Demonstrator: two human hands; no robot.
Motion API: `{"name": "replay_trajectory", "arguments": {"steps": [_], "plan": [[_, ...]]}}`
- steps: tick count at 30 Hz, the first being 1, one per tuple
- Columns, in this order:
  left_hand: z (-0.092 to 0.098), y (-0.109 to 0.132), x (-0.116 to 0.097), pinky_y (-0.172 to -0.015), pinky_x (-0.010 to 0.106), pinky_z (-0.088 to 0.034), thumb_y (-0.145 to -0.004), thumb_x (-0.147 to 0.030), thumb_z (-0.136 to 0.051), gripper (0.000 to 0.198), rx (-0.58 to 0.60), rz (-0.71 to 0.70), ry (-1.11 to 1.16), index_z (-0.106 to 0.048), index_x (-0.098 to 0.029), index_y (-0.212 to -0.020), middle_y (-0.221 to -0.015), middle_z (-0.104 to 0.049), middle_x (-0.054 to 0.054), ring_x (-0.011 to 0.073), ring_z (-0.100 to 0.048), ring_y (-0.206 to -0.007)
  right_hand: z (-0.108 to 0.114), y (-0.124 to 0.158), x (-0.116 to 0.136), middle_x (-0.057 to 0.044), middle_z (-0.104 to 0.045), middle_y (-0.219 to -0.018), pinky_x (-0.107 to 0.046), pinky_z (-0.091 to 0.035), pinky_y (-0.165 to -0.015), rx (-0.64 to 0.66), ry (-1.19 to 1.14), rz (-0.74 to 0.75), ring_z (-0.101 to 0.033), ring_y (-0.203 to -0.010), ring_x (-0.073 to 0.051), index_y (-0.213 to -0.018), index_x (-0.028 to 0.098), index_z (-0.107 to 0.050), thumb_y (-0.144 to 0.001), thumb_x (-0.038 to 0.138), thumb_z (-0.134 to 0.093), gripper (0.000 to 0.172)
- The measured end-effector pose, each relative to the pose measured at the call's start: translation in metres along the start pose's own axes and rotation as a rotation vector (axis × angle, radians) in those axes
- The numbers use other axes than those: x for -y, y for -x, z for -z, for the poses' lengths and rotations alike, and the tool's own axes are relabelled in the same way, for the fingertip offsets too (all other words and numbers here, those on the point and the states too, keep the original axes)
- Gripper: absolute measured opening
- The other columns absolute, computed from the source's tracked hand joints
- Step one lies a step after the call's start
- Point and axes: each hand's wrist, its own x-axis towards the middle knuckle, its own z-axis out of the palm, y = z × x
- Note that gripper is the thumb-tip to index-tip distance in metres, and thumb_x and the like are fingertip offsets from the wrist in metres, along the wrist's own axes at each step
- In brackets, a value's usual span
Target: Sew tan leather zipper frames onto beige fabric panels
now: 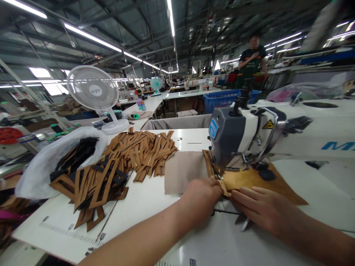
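Blue letters, cut off by the picture's edge after an "M", were seen on the white arm of the sewing machine [291,136]. A yellow triangular warning sign [268,125] was carried on its head, and a blue label [213,128] on its grey end cover, the print too small to be read. Ruler markings [63,231] were printed on the table [155,207], their numbers unreadable.

Single head-worn view, looking forward and down across the white worktable [155,218], close over the sewing machine [249,136] at right; factory hall stretches far behind, fan [93,90] far left.
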Motion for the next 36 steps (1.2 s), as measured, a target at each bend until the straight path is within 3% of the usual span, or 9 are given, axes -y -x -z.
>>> {"name": "replay_trajectory", "arguments": {"steps": [5, 8, 11, 15, 23, 26, 31, 36], "plan": [[0.001, 0.000, 0.000, -0.082, 0.031, -0.054, -0.087, -0.011, -0.052, 0.016, -0.018, 0.011, 0.021, -0.065, -0.013, -0.095, -0.101, -0.067, 0.008, 0.0198, -0.065, -0.091, 0.002, -0.003, -0.003, -0.008, -0.062, -0.077, -0.028, -0.044, -0.052, -0.068, 0.055, 0.005, -0.057, -0.063, -0.017, -0.081, 0.012, -0.062, -0.099, 0.010, -0.022, 0.044], [0.001, 0.001, -0.001, -0.085, 0.030, -0.053, -0.085, -0.008, -0.054, 0.016, -0.027, 0.024, 0.057, -0.065, -0.013, -0.095, -0.104, -0.068, 0.008, 0.0202, -0.065, -0.095, 0.004, -0.003, -0.002, -0.007, -0.061, -0.076, -0.026, -0.045, -0.052, -0.053, -0.032, -0.155, -0.056, -0.060, -0.015, -0.082, 0.014, -0.063, -0.097, 0.011, -0.026, 0.040], [0.002, 0.000, -0.001, -0.088, 0.030, -0.053, -0.082, -0.005, -0.056, 0.017, -0.038, 0.042, 0.079, -0.066, -0.013, -0.094, -0.106, -0.068, 0.008, 0.0200, -0.065, -0.097, 0.004, -0.002, -0.001, -0.006, -0.060, -0.085, -0.026, -0.047, -0.057, 0.012, -0.202, -0.319, -0.059, -0.066, -0.016, -0.091, 0.017, -0.065, -0.086, 0.007, -0.036, 0.031], [0.003, 0.001, -0.001, -0.090, 0.028, -0.052, -0.083, -0.005, -0.055, 0.018, -0.070, 0.045, 0.101, -0.066, -0.013, -0.095, -0.107, -0.068, 0.008, 0.0190, -0.065, -0.099, -0.002, 0.001, 0.000, -0.004, -0.058, -0.083, -0.028, -0.045, -0.058, 0.074, -0.302, -0.435, -0.059, -0.068, -0.018, -0.085, 0.020, -0.066, -0.081, 0.006, -0.045, 0.026], [0.002, 0.001, 0.001, -0.091, 0.026, -0.051, -0.083, -0.003, -0.054, 0.020, -0.069, 0.036, 0.094, -0.066, -0.014, -0.095, -0.107, -0.068, 0.007, 0.0175, -0.065, -0.098, -0.007, -0.006, -0.003, -0.007, -0.059, -0.079, -0.027, -0.045, -0.057, -0.032, -0.246, -0.225, -0.057, -0.066, -0.017, -0.085, 0.014, -0.061, -0.093, 0.007, -0.028, 0.035], [0.004, 0.000, 0.000, -0.085, 0.027, -0.053, -0.085, -0.006, -0.052, 0.017, -0.015, 0.008, 0.016, -0.065, -0.013, -0.093, -0.103, -0.068, 0.007, 0.0175, -0.065, -0.094, -0.005, -0.010, -0.005, -0.006, -0.059, -0.078, -0.026, -0.046, -0.060, -0.013, -0.282, -0.116, -0.057, -0.068, -0.015, -0.083, 0.014, -0.060, -0.098, 0.010, -0.022, 0.040], [0.013, -0.002, -0.006, -0.078, 0.031, -0.055, -0.085, -0.010, -0.052, 0.015, 0.118, -0.082, -0.182, -0.063, -0.012, -0.096, -0.099, -0.064, 0.008, 0.0212, -0.063, -0.091, -0.003, -0.004, -0.001, -0.003, -0.058, -0.075, -0.029, -0.043, -0.055, 0.032, -0.266, -0.176, -0.054, -0.061, -0.015, -0.083, 0.017, -0.057, -0.102, 0.019, -0.021, 0.041], [0.011, -0.001, -0.004, -0.082, 0.031, -0.054, -0.092, -0.014, -0.047, 0.019, 0.101, -0.073, -0.155, -0.064, -0.012, -0.099, -0.101, -0.064, 0.009, 0.0202, -0.062, -0.095, -0.008, 0.006, 0.008, -0.003, -0.058, -0.079, -0.030, -0.042, -0.056, 0.026, -0.221, -0.283, -0.055, -0.064, -0.016, -0.088, 0.017, -0.057, -0.102, 0.022, -0.024, 0.037]]}}
